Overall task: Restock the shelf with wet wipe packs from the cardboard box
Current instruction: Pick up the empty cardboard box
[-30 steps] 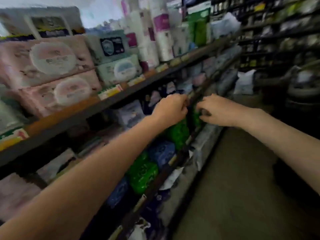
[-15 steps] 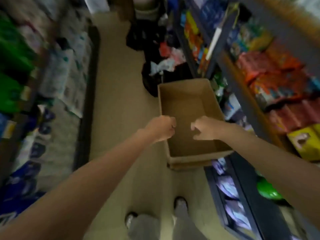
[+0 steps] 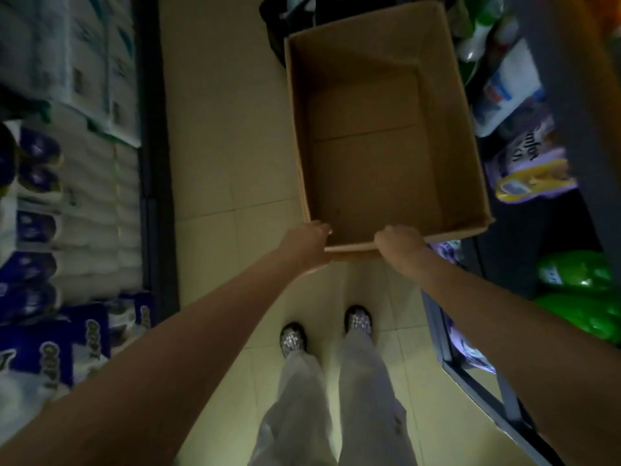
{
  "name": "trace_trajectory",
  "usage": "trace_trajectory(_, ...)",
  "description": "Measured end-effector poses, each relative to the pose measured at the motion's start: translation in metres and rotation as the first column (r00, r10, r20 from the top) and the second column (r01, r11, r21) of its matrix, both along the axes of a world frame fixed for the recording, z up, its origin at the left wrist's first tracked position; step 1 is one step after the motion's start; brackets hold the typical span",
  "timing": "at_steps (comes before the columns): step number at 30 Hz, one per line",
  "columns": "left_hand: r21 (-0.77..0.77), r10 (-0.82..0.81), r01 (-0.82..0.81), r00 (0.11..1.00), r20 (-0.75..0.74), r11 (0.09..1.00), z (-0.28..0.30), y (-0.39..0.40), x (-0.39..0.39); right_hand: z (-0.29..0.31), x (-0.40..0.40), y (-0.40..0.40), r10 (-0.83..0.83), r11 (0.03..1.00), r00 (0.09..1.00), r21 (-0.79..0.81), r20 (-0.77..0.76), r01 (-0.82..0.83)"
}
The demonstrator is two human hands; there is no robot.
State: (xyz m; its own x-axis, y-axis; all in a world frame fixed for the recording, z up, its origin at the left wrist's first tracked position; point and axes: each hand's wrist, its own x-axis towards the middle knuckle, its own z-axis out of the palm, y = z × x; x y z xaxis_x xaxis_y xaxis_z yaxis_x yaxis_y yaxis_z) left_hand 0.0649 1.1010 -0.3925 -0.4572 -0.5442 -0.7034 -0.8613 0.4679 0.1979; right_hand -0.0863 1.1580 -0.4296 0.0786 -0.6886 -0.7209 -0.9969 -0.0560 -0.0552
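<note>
A brown cardboard box (image 3: 379,156) sits open on the aisle floor in front of me, and its inside shows bare cardboard with no packs in it. My left hand (image 3: 307,238) grips the near edge of the box at its left corner. My right hand (image 3: 398,242) grips the same near edge further right, fingers curled over the rim. No wet wipe pack is in either hand.
Shelves line both sides of the narrow tiled aisle (image 3: 215,129). White and blue tissue packs (image 3: 77,203) fill the left shelf. Green packs (image 3: 578,297) and purple packs (image 3: 531,166) sit on the right shelf. My feet (image 3: 326,331) stand just behind the box.
I turned from the shelf down to the floor. Both hands left the shelf, came down empty and took hold of the box's near edge.
</note>
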Motion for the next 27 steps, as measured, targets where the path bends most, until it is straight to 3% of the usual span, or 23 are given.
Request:
trace_trajectory(2, -0.025, -0.125, 0.127, 0.989, 0.082, 0.992, 0.010, -0.013, -0.001, 0.026, 0.015, -0.024, 0.070, 0.998, 0.994, -0.004, 0.084, -0.070)
trace_trajectory(4, -0.070, -0.183, 0.195, 0.972, 0.147, 0.978, 0.029, -0.039, -0.006, 0.065, 0.027, -0.061, 0.053, 0.997, 0.979, -0.070, 0.197, -0.040)
trace_trajectory(7, -0.262, -0.107, 0.124, 0.991, 0.076, 0.957, 0.087, -0.105, -0.004, 0.140, 0.038, -0.128, 0.008, 0.984, 0.950, -0.174, 0.311, 0.049)
trace_trajectory(11, -0.390, -0.179, 0.171, 0.984, 0.016, 0.905, 0.185, -0.208, 0.020, 0.221, 0.046, -0.226, -0.018, 0.964, 0.924, -0.239, 0.383, 0.118)
trace_trajectory(17, -0.374, -0.127, 0.078, 0.986, -0.107, 0.924, 0.260, -0.355, 0.079, 0.310, 0.093, -0.384, 0.157, 0.955, 0.963, -0.283, 0.221, -0.091)
trace_trajectory(20, -0.391, -0.070, -0.013, 0.978, -0.197, 0.920, 0.290, -0.445, 0.114, 0.343, 0.120, -0.476, 0.175, 0.933, 0.972, -0.341, 0.156, -0.113)
trace_trajectory(23, -0.487, -0.067, -0.038, 0.978, -0.196, 0.873, 0.326, -0.538, 0.138, 0.372, 0.148, -0.563, 0.142, 0.886, 0.982, -0.458, 0.123, -0.071)
trace_trajectory(27, -0.651, -0.115, -0.018, 0.980, -0.162, 0.759, 0.358, -0.647, 0.156, 0.391, 0.170, -0.662, 0.119, 0.781, 0.992, -0.612, -0.046, -0.122)
